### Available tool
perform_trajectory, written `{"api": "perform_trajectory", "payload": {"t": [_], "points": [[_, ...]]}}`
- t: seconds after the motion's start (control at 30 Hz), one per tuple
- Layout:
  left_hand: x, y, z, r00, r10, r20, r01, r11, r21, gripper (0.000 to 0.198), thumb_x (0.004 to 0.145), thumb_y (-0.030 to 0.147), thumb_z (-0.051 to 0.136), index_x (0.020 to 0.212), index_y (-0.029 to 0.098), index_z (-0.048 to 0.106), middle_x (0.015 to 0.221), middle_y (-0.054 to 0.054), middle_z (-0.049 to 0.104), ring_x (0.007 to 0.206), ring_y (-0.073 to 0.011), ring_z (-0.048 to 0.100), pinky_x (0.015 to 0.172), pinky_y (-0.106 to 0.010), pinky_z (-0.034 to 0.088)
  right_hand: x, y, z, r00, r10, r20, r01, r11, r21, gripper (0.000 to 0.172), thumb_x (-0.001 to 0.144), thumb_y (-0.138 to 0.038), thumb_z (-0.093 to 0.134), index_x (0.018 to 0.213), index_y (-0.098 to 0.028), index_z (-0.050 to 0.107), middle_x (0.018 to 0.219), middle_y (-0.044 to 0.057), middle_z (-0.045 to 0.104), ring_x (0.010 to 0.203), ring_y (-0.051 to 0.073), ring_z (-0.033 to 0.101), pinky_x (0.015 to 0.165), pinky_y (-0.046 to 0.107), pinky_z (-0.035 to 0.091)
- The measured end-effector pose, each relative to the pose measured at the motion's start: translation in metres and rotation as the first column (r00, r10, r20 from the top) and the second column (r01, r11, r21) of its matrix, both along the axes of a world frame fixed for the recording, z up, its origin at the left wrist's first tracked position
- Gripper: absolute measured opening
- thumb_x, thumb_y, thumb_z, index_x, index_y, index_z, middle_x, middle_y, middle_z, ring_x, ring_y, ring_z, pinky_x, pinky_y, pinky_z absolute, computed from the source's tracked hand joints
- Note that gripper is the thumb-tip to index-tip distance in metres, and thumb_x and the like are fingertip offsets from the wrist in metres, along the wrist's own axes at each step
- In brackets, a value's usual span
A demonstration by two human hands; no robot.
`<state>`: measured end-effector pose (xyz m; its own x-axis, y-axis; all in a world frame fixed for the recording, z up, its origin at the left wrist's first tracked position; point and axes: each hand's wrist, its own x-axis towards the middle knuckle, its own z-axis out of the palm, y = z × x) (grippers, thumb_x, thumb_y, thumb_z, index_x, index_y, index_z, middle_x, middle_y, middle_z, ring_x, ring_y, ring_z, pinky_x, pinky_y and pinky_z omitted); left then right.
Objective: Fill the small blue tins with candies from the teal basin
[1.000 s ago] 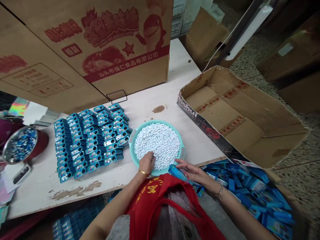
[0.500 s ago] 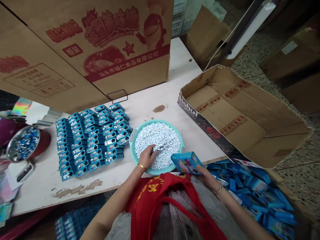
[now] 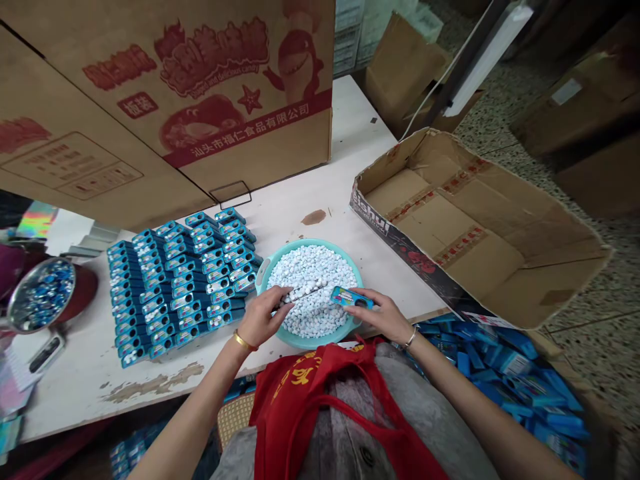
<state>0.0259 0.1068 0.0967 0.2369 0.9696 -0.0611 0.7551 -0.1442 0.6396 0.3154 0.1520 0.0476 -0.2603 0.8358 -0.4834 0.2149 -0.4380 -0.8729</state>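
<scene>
1. Left hand (image 3: pixel 260 316): the thumb and fingers pinch a scoop (image 3: pixel 314 291), partly hidden under white pellets (image 3: pixel 313 259).
2. Right hand (image 3: pixel 388 320): the fingers grip a blue box (image 3: pixel 351 298) above the basin's (image 3: pixel 304 343) right side.
3. On the left stand rows of blue boxes (image 3: pixel 190 320).
4. A big carton (image 3: pixel 290 150) blocks behind; an open carton (image 3: pixel 480 243) crowds the right.

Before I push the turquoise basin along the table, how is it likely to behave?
The turquoise basin is probably fairly heavy, since white pieces cover its floor. Its broad, round shape suggests sliding rather than tipping. The pieces seem to lie loose, so a sudden push could make them shift.
</scene>
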Motion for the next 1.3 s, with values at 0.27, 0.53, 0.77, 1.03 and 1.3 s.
{"api": "perform_trajectory", "payload": {"t": [0.27,0.53,0.77,1.03,1.3], "points": [[0.006,-0.002,0.034,0.984,-0.148,-0.097,0.141,0.987,-0.072,0.032,0.097,0.037,0.043,0.119,0.019,0.057,0.102,-0.009,0.066,0.095,-0.0200,0.063,0.085,-0.033,0.050,-0.027,0.008,-0.003,0.974,0.116,0.194,-0.145,0.980,0.140,0.053,0.057,-0.060,0.079,0.096,-0.025,0.076,0.104,0.007,0.073,0.101,0.030,0.064,0.095,0.046,0.047],[0.016,0.004,0.037,0.921,-0.286,-0.262,0.240,0.951,-0.196,0.026,0.095,0.029,0.043,0.115,0.019,0.056,0.105,-0.009,0.066,0.098,-0.0221,0.062,0.084,-0.034,0.051,-0.037,0.008,0.002,0.910,0.183,0.373,-0.290,0.922,0.255,0.058,0.054,-0.070,0.076,0.087,-0.024,0.076,0.098,0.010,0.071,0.097,0.031,0.064,0.091,0.045,0.048],[0.040,0.016,0.068,0.835,-0.322,-0.446,0.207,0.935,-0.288,0.030,0.089,0.015,0.044,0.117,0.019,0.053,0.096,-0.009,0.067,0.091,-0.0234,0.064,0.076,-0.034,0.052,-0.038,0.005,-0.002,0.856,0.208,0.474,-0.368,0.888,0.274,0.057,0.058,-0.072,0.073,0.090,-0.026,0.075,0.093,0.008,0.070,0.091,0.029,0.064,0.083,0.041,0.049],[0.034,0.020,0.053,0.839,-0.370,-0.400,0.259,0.916,-0.306,0.028,0.088,0.020,0.051,0.116,0.018,0.054,0.102,-0.010,0.068,0.096,-0.0257,0.065,0.079,-0.036,0.053,-0.035,0.006,-0.014,0.839,0.317,0.442,-0.465,0.840,0.281,0.053,0.062,-0.068,0.072,0.092,-0.025,0.074,0.095,0.008,0.071,0.094,0.028,0.066,0.085,0.040,0.050],[0.040,0.023,0.045,0.809,-0.368,-0.457,0.257,0.922,-0.288,0.024,0.090,0.019,0.050,0.114,0.019,0.053,0.099,-0.008,0.067,0.093,-0.0232,0.064,0.075,-0.032,0.051,-0.040,0.005,-0.022,0.817,0.446,0.366,-0.568,0.732,0.376,0.045,0.070,-0.043,0.076,0.111,-0.026,0.067,0.105,0.005,0.070,0.100,0.026,0.063,0.090,0.039,0.048]]}}
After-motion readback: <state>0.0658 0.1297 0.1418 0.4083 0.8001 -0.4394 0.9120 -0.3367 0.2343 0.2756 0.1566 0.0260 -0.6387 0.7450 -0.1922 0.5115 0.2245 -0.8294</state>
